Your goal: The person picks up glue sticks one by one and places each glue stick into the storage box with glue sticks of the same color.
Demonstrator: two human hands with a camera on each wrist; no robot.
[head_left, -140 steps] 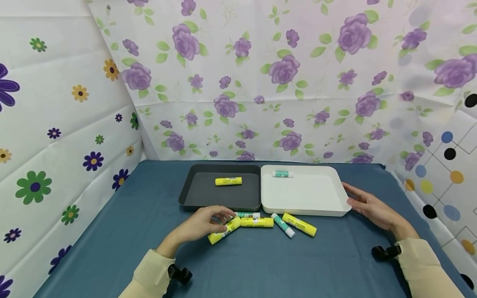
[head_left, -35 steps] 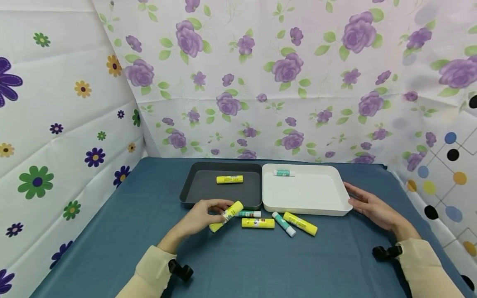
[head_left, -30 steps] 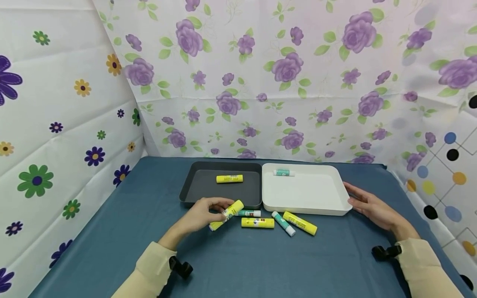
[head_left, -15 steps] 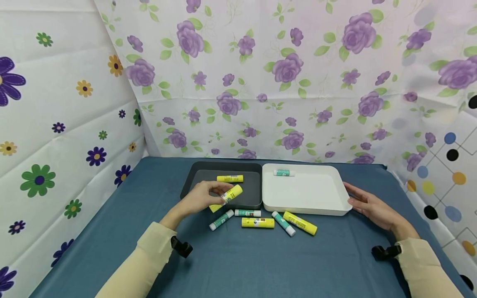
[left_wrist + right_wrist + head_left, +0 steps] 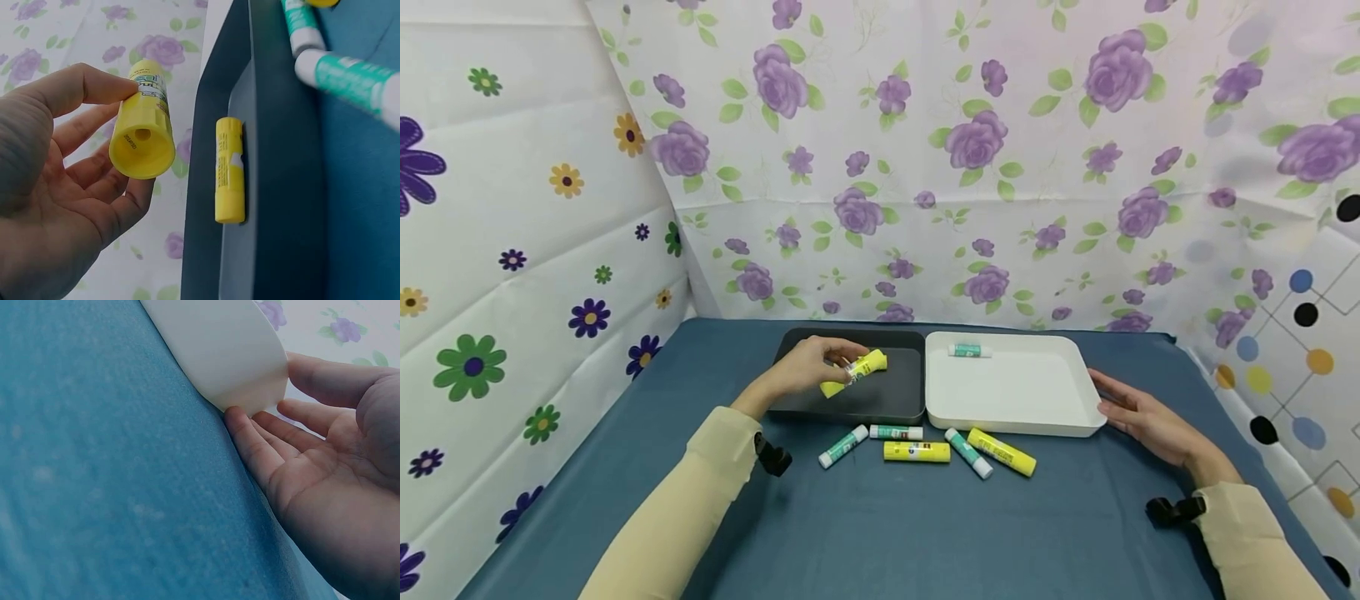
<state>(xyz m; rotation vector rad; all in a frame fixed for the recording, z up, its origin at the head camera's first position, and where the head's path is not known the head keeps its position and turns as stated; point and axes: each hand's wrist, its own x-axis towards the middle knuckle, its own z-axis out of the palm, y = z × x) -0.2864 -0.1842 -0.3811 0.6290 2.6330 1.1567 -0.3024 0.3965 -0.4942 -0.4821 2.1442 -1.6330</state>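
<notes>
Above the dark grey tray [image 5: 902, 390], my left hand [image 5: 811, 363] pinches a yellow glue stick [image 5: 854, 373] between thumb and fingers. The stick tilts, and its hollow yellow end faces the camera in the left wrist view. Another yellow glue stick [image 5: 230, 170] lies on the tray floor; in the head view the held one and the hand mostly cover it. My right hand [image 5: 1150, 414] rests against the right edge of the white tray [image 5: 1015, 392], its fingers mostly straight and touching the tray's side and corner [image 5: 253, 394].
A small green-and-white glue stick [image 5: 967, 351] lies in the white tray. In front of the trays lie green-and-white sticks [image 5: 843, 447] and yellow sticks [image 5: 917, 452] on the blue cloth [image 5: 955, 533]. The trays stand side by side. Flowered sheets [image 5: 917, 167] hang behind.
My left hand has picked the yellow glue stick off the cloth and carried it up and back over the dark tray, uncovering a green-and-white stick. The right hand stays at the white tray.
</notes>
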